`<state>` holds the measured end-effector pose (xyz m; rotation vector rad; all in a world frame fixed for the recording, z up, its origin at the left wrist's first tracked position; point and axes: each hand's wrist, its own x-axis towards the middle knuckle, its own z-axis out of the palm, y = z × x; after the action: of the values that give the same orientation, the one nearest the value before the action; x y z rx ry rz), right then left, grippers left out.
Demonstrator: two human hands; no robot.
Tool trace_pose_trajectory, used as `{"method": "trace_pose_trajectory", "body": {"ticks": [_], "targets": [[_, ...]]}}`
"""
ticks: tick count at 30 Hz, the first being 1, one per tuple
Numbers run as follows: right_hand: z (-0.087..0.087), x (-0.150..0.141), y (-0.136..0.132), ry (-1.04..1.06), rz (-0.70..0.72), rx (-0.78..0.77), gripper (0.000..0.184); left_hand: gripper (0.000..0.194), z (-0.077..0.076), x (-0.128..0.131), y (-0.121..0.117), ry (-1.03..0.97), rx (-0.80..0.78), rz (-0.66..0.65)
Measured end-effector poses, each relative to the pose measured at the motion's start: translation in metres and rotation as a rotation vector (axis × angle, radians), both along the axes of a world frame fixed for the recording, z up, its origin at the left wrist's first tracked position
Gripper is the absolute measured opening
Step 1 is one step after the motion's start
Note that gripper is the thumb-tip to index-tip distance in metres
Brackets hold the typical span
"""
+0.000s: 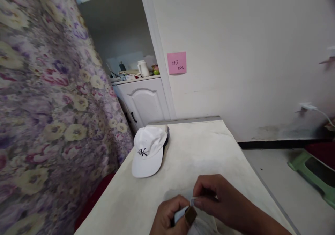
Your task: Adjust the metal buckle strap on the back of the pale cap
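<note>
Low over the near end of a white table (209, 147), my left hand (171, 217) is closed round a small pale blue-white packet (183, 212). My right hand (222, 202) pinches the top edge of the same packet between thumb and forefinger. The two hands touch each other. What the packet holds is hidden by my fingers. A white cap (149, 151) with a black logo lies on the table's far left corner, well apart from both hands.
A floral purple cloth (47, 105) hangs along the left. Behind the table stand a white cabinet (142, 98) with a jug and small items on top, and a wall with a pink note (177, 63). A green stool (314, 174) sits on the floor at right.
</note>
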<state>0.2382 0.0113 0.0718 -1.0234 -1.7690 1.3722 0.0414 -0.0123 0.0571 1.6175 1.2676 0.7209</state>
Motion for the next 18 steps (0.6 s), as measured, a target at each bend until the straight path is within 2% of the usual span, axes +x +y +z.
{"method": "trace_pose_trajectory", "body": {"ticks": [7,11,18], "targets": [[-0.009,-0.001,0.005,0.010,0.002,-0.003,0.009,0.051,-0.013,-0.007,0.004,-0.118,-0.025,0.041],[-0.011,-0.003,0.006,0.019,0.003,-0.012,0.009,0.047,-0.013,-0.011,0.002,-0.236,-0.087,0.052],[-0.009,-0.002,0.005,0.100,0.029,-0.044,0.011,0.039,-0.017,-0.008,0.002,-0.503,-0.216,-0.040]]}}
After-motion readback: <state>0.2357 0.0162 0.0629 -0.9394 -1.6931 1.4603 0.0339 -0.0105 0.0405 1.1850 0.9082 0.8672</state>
